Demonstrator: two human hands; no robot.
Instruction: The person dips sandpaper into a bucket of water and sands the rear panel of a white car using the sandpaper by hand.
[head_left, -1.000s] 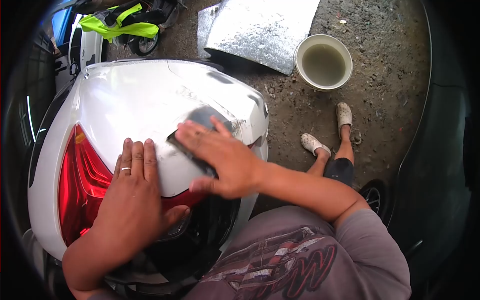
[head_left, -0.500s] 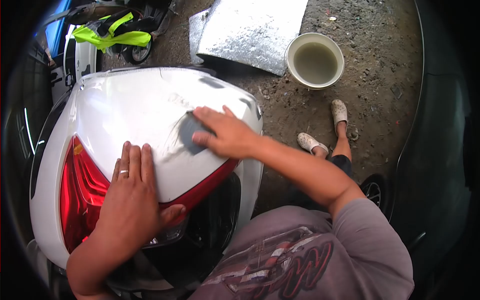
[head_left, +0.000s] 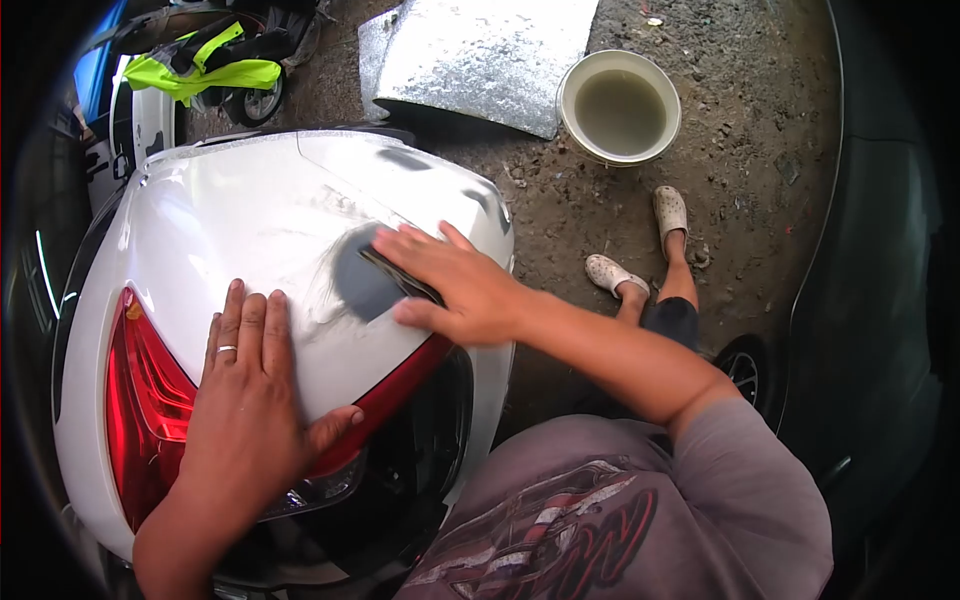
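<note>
The dark, flat sanding sheet [head_left: 400, 275] lies on the near right corner of the glossy white car body panel [head_left: 250, 215], pinned under the flattened fingers of the right hand [head_left: 455, 285], which presses it down rather than curling round it. Just left of the sheet shows a dull grey rubbed patch [head_left: 355, 285], wet-looking at its edges. The left hand [head_left: 245, 390] lies open, palm down, on the panel above the red tail lamp [head_left: 145, 400], a ring on one finger, steadying the work. Doing this well probably means even, flat pressure through the whole sheet, short overlapping strokes, and care at the panel's curved edge, where paint cuts through fastest. Farther off on the gritty ground stands a round pale bucket of murky water [head_left: 620, 105], handy for wetting the sheet.
</note>
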